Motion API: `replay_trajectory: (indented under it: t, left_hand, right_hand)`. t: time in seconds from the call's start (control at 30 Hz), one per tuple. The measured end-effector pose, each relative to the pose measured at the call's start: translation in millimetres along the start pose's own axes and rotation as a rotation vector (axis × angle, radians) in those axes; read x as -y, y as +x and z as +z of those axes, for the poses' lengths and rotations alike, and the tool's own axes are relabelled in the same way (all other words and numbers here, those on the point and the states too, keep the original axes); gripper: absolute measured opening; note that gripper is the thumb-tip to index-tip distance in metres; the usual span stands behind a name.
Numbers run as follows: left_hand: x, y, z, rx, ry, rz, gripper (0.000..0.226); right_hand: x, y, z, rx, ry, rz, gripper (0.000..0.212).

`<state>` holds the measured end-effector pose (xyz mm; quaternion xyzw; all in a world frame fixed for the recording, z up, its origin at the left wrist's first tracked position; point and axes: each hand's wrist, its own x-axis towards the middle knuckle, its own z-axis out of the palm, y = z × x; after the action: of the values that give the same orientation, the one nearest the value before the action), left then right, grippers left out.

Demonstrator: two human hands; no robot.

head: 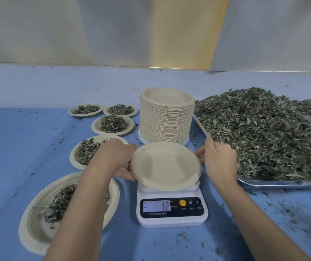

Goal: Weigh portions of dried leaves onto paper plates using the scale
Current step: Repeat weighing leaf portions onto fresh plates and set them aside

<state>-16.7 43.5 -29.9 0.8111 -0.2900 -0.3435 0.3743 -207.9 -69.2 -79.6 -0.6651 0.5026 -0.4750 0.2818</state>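
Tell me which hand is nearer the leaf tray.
Right. The right hand is just beside the tray; the left hand grips the empty plate farther left.

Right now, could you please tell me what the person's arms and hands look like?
The left arm and right arm are bare up to the picture's lower edge: no sleeves. The left hand and right hand wear no gloves, and no watch, bracelet or ring shows, though the paper plate hides some fingers.
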Motion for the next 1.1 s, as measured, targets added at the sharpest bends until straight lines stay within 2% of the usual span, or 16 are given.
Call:
replay_trajectory:
  t: [0.1,0.17,0.23,0.33,0.4,0.5,0.53,0.6,0.67,0.77,0.83,0.97,1.03,1.1]
  left_hand:
    - [0,3,1,-0.049,0.052,0.034,0.03]
    - [2,5,0,-0.17,0.197,0.114,0.03]
    - [2,5,2,-0.335,0.318,0.242,0.034]
    - [-6,-4,13,-0.456,0.276,0.475,0.037]
    - [-16,-13,25,-0.422,0.183,0.615,0.034]
    - [-31,-23,50,-0.254,0.045,0.728,0.027]
    - [-35,-26,58,-0.189,0.004,0.741,0.025]
    - [-42,-28,75,-0.108,-0.03,0.761,0.023]
    - [-49,-29,90,-0.067,-0.03,0.79,0.024]
    - [-59,-30,108,-0.026,-0.042,0.815,0.027]
    - [-65,-29,116,-0.006,-0.039,0.816,0.025]
    - [-72,-25,124,-0.001,-0.053,0.823,0.022]
    - [-71,-22,125,-0.005,-0.05,0.824,0.023]
    - [-69,-21,125,0.004,-0.053,0.817,0.023]
  right_hand:
    - [-1,1,1,-0.012,-0.042,-0.013,0.056]
    - [-2,1,1,-0.026,-0.084,-0.035,0.054]
    - [-1,2,-1,-0.025,-0.085,-0.045,0.051]
    - [3,8,-9,-0.041,-0.044,-0.021,0.049]
    - [3,14,-18,-0.089,-0.033,-0.004,0.044]
    - [-9,28,-36,-0.125,-0.194,-0.021,0.028]
    - [-16,34,-41,-0.067,-0.302,-0.021,0.026]
    - [-32,47,-49,0.206,-0.577,0.024,0.042]
    - [-44,55,-54,0.457,-0.774,0.169,0.058]
    - [-57,61,-54,0.612,-0.788,0.39,0.072]
    - [-63,64,-50,0.626,-0.81,0.399,0.07]
    - [-68,70,-39,0.555,-0.777,0.29,0.068]
    - [-70,75,-35,0.515,-0.749,0.209,0.069]
    - [-72,78,-32,0.416,-0.899,0.036,0.065]
